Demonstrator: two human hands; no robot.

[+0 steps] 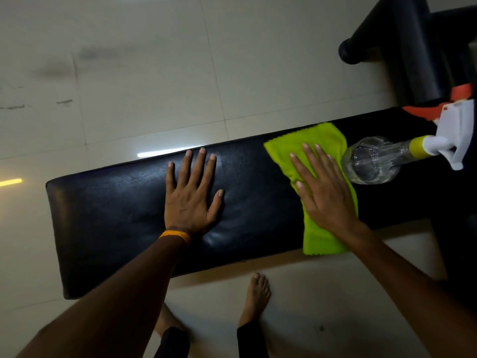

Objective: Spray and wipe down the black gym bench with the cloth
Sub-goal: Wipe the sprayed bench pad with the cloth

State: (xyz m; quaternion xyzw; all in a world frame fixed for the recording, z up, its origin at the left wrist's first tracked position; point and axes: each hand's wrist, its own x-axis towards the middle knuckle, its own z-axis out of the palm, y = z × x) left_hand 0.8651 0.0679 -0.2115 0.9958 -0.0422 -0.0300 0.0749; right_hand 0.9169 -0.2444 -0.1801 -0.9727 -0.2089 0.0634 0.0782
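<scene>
**Wiping the bench, one hand bracing**

We stood barefoot on the pale glossy tiled floor (129,73), which filled most of the view. The long black padded gym bench (116,215) ran across it in front of us, and it served as our tabletop. More black padded equipment (413,47) sat at the top right, beyond the bench's far end.

Our left hand (192,195) lay flat on the middle of the padding with its fingers spread wide and held nothing. We judged that it was there to steady us while we leaned over. Our right hand (322,192) pressed flat on the bright lime-green microfibre cloth (309,140), fingers straight rather than curled, which suited pushing the cloth across the vinyl. The cloth lay across the bench's width, and its near end hung over the edge closest to us.

The clear plastic spray bottle with a white and orange trigger head (374,161) lay on its side on the bench, just beside the cloth. Nobody held it, so we took the spraying as done and the wiping as under way. A braided orange band (175,235) circled our left wrist.
</scene>
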